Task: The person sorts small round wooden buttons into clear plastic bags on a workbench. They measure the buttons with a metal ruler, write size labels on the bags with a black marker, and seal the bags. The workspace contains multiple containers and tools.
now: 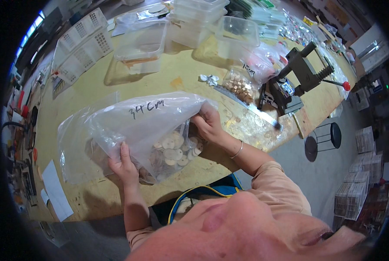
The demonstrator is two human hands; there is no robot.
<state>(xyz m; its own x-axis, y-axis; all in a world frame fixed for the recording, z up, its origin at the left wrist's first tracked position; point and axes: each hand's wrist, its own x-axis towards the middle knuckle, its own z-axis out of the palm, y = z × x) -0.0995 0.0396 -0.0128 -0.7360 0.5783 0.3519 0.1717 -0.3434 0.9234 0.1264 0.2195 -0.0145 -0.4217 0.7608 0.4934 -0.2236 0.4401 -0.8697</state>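
Note:
A large clear plastic bag [146, 119] with black handwriting lies across the near part of the table. Inside it, toward its right side, is a heap of flat, round, pale discs [172, 150], some with a small hole. My left hand [125, 167] grips the bag's near left edge, thumb on top of the film. At the bag's upper right, my right hand [208, 122] pinches the plastic, fingers curled and partly hidden by the film. The bag's mouth cannot be made out clearly.
Beyond the bag stand clear plastic bins [142, 48] and a white perforated basket [81, 48]. A hand press [296, 78] with a red-knobbed lever is at the right, beside a bag of small wooden cubes [240, 85] and a metal ruler [251, 108]. White paper [56, 191] lies at the left edge.

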